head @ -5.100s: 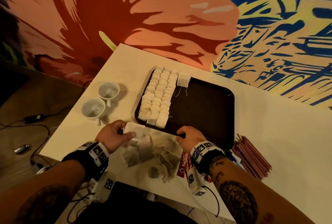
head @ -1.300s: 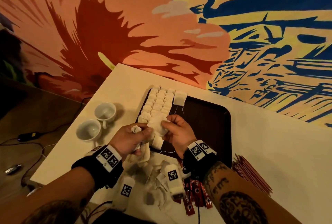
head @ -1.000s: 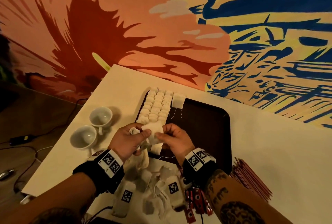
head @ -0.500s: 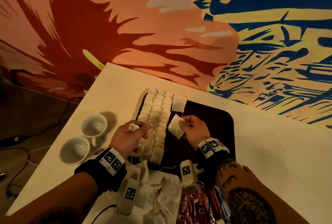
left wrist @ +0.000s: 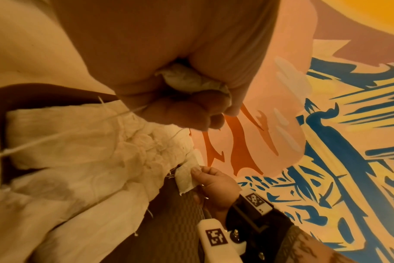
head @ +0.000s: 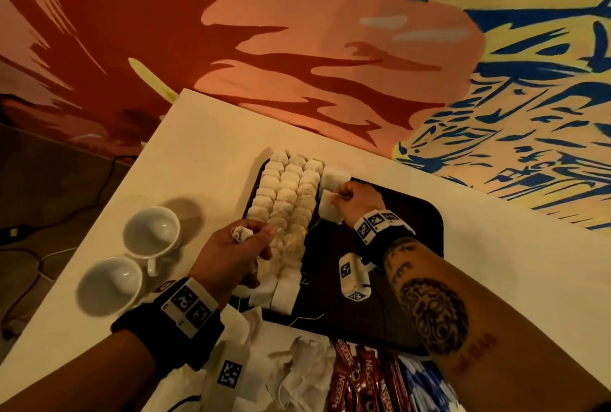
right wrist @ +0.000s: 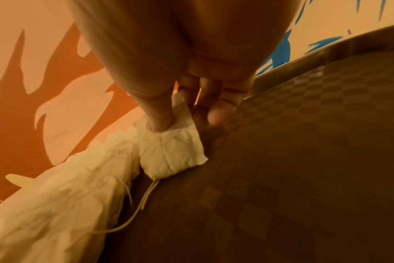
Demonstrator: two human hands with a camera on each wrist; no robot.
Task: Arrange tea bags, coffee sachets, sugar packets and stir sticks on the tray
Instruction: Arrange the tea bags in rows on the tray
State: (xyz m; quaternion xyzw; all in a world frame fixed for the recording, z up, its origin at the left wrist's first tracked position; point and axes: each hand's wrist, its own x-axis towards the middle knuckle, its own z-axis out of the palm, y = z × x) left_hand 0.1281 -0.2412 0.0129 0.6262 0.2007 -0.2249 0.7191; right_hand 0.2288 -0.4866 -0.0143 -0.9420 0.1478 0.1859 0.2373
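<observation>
**Tea bag held at the start of a fourth row on the tray**

A painted mural wall (head: 297,31) in orange, red, blue and yellow fills the background behind a white table (head: 496,279). On the table lies a dark brown tray (head: 416,246) with a chequered surface. Three close rows of tea bags (head: 287,206) run along the tray's left part, from its far edge to its near edge. Just right of the rows, at the far edge, lies a lone tea bag (head: 335,175).

The right hand (head: 355,201) reaches over the tray and pinches a tea bag (right wrist: 173,153) between thumb and fingers, holding it just beside the third row and right below the lone bag; its lower corner meets the tray surface in the right wrist view, with its string trailing down.

The left hand (head: 236,253) hovers above the rows near the tray's left edge, fingers curled round a crumpled wad of paper (left wrist: 191,80); a thin string runs out of the fist.

Left of the tray stand two white cups (head: 132,259) side by side. At the table's near edge lies a loose pile of tea bags (head: 297,365), and just right of it red coffee sachets (head: 360,378) and blue-and-white packets (head: 426,385).
</observation>
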